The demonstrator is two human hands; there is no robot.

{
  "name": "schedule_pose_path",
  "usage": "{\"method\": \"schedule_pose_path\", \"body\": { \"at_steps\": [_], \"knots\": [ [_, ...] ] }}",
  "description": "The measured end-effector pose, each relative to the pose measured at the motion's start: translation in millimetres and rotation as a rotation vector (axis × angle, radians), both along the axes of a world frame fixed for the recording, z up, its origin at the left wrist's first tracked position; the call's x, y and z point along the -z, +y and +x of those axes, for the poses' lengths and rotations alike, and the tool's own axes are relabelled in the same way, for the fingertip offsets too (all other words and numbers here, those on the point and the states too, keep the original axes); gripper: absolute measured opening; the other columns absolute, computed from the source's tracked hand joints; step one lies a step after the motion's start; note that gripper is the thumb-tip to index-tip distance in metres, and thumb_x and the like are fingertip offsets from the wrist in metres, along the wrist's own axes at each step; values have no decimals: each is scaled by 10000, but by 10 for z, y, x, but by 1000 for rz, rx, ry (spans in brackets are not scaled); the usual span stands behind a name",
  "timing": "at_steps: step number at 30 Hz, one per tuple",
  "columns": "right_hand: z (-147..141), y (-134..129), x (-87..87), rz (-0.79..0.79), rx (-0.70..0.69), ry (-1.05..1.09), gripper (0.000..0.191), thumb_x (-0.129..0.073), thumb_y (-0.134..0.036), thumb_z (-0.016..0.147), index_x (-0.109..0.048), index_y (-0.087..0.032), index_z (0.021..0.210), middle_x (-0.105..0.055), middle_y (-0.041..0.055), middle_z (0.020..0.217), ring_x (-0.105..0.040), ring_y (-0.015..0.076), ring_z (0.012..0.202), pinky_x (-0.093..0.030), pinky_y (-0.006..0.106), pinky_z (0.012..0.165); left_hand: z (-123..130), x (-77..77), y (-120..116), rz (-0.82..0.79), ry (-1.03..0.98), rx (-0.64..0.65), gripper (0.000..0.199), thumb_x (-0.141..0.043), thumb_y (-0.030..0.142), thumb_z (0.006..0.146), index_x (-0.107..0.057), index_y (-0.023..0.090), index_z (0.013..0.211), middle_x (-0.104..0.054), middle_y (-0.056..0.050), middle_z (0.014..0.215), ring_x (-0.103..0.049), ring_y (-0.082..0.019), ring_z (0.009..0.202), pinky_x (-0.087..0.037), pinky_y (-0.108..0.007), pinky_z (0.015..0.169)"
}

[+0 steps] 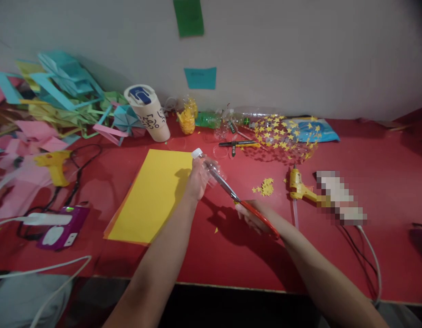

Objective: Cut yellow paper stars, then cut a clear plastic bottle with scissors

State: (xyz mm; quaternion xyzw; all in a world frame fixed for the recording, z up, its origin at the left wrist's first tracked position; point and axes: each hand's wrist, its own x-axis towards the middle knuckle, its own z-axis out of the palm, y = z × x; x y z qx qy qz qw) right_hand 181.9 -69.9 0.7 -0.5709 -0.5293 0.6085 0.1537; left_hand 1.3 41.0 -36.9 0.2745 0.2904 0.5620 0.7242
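My left hand [197, 178] is closed around a small clear plastic bottle piece [216, 172] with a white cap [197, 153]. In my right hand [253, 214] are long scissors with red handles [261, 217]. Their metal blades point up and left and reach the clear plastic beside my left fingers. Yellow paper sheets [149, 196], with orange ones under them, lie left of my left hand. A small pile of yellow stars [266, 187] lies beyond my right hand.
A yellow glue gun [297, 184] stands at the right, another [55, 166] at the left. Along the wall are a white tumbler [149, 114], a yellow-filled cup [186, 120], a green bottle [208, 119] and a star-covered bottle [282, 132]. Folded paper [63, 86] and a purple box [62, 230] sit left.
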Motion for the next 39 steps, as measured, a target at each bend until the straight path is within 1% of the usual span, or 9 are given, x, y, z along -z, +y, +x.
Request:
{"method": "schedule_pose_path", "body": {
  "at_steps": [4, 10, 13, 17, 20, 24, 28, 33, 39],
  "knots": [
    [-16, 20, -26, -26, 22, -41, 566, -522, -766, 788, -414, -233, 629, -371, -91, 408, -382, 70, 310, -290, 207, 326, -7, -1, 8, 12, -1, 1, 320, -697, 536, 786, -577, 273, 924, -684, -3, 822, -674, -210, 866, -484, -397, 899],
    [-70, 29, -65, -80, 73, -81, 545, -618, -734, 743, -430, -234, 640, -368, -98, 389, -387, 76, 291, -285, 203, 298, -6, 6, 26, -11, 14, -41, 313, -630, 554, 831, -564, 266, 932, -697, -8, 812, -687, -215, 887, -490, -396, 879],
    [-62, 23, -28, -44, 65, -28, 546, -589, -735, 769, -429, -230, 638, -370, -97, 388, -376, 68, 300, -299, 200, 322, 17, 21, 14, 16, 18, -37, 353, -660, 583, 798, -568, 267, 925, -701, -10, 808, -692, -231, 919, -495, -396, 881],
    [-34, 14, 23, 15, 29, -38, 547, -565, -726, 799, -437, -219, 640, -416, -82, 411, -412, 67, 328, -314, 196, 362, 63, 34, -22, 57, 29, 10, 404, -702, 588, 762, -565, 250, 937, -704, -16, 801, -696, -248, 962, -493, -408, 922],
    [-44, 7, 25, 1, 55, -35, 551, -547, -735, 804, -427, -222, 640, -386, -93, 416, -389, 65, 328, -310, 198, 359, 80, 31, -33, 49, 30, 10, 407, -641, 613, 800, -562, 237, 934, -706, -23, 787, -707, -249, 915, -509, -427, 899],
    [-70, -2, 17, -13, 69, -59, 549, -544, -731, 807, -404, -231, 629, -349, -102, 401, -379, 68, 317, -303, 201, 347, 81, 35, -12, 16, 33, -18, 297, -557, 542, 887, -579, 248, 924, -705, -28, 767, -707, -238, 920, -516, -417, 889],
    [-78, -2, 7, -28, 93, -100, 562, -555, -749, 779, -384, -237, 621, -342, -104, 399, -373, 67, 297, -294, 201, 325, 81, 43, 11, -5, 20, -28, 263, -558, 502, 899, -583, 240, 908, -698, -32, 754, -706, -246, 951, -510, -416, 906],
    [-75, 13, -31, -34, 79, -45, 572, -555, -777, 744, -411, -235, 631, -357, -99, 399, -387, 70, 304, -304, 202, 324, 95, -7, -24, -25, 38, -43, 222, -543, 447, 922, -600, 235, 882, -707, -44, 753, -699, -250, 987, -504, -404, 918],
    [-70, 14, -27, -30, 104, -10, 564, -562, -760, 758, -403, -232, 636, -373, -93, 410, -377, 65, 324, -307, 204, 344, 142, -46, -84, -45, 54, 12, 340, -423, 453, 973, -655, 223, 878, -725, -65, 780, -684, -239, 1045, -507, -374, 927]
  ]
}}
